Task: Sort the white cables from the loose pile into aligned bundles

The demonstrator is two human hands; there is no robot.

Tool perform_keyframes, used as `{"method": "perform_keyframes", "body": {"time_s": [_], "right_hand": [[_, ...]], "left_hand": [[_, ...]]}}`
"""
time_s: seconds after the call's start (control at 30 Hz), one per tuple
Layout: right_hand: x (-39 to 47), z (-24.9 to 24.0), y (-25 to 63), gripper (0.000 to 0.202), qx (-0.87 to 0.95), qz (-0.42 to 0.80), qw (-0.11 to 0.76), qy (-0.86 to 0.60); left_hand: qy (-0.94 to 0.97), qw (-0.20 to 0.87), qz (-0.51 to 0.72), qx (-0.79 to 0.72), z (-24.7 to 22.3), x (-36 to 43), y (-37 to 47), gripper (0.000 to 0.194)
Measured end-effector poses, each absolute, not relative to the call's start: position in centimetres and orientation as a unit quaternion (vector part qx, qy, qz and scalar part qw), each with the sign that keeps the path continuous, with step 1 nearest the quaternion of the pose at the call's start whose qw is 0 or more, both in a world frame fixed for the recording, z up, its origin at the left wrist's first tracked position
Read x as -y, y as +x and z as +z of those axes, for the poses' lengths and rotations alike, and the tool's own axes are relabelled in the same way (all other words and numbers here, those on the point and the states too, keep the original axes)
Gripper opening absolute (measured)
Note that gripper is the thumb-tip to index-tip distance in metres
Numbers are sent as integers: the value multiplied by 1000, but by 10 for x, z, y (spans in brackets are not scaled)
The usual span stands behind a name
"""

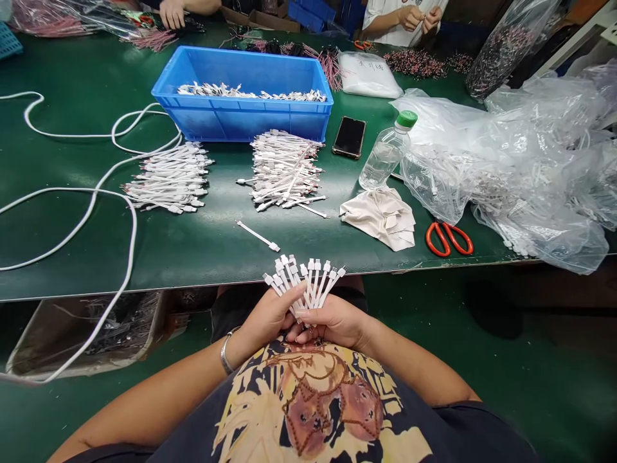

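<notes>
Close to my body, just off the table's front edge, both hands are closed on a fanned bunch of short white cables (315, 283) with their connectors pointing up and away. My left hand (272, 312) grips the left part of the fan with its thumb on top. Touching it, my right hand (337, 319) has its thumb across the lower ends on the right part. A single white cable (258, 235) lies on the table beyond them. Farther off are a left pile of white cables (171, 178) and a middle pile of white cables (286, 170).
Behind the piles stands a blue bin (245, 122) holding white pieces. Rightward are a phone (349, 137), bottle (385, 154), cloth (380, 215), red-handled scissors (448, 239) and plastic bags (506, 161). A white cord (132, 238) loops at left. Two people's hands show across the table.
</notes>
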State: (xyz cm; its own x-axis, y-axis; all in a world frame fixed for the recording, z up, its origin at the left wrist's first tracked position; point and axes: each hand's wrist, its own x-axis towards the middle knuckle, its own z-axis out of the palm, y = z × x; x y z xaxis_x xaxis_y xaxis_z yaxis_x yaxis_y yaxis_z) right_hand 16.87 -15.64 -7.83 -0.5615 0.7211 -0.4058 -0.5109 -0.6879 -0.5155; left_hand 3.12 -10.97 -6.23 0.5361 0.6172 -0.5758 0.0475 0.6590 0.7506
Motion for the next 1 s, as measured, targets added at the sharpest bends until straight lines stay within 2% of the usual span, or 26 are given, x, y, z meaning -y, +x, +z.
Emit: {"method": "perform_keyframes", "body": {"time_s": [0.17, 0.3, 0.43, 0.63, 1.0], "right_hand": [[155, -74, 172, 46, 164, 871, 345, -310], [154, -70, 171, 38, 158, 871, 338, -320], [152, -66, 170, 36, 147, 872, 339, -321], [150, -64, 168, 35, 142, 868, 339, -334], [153, -64, 159, 41, 119, 844, 364, -375]], "left_hand": [[282, 845, 187, -415, -62, 111, 29, 48], [222, 872, 212, -381, -56, 108, 26, 53], [205, 873, 238, -373, -55, 107, 19, 48], [286, 833, 275, -386, -61, 108, 10, 26], [317, 824, 240, -403, -63, 112, 6, 31]]}}
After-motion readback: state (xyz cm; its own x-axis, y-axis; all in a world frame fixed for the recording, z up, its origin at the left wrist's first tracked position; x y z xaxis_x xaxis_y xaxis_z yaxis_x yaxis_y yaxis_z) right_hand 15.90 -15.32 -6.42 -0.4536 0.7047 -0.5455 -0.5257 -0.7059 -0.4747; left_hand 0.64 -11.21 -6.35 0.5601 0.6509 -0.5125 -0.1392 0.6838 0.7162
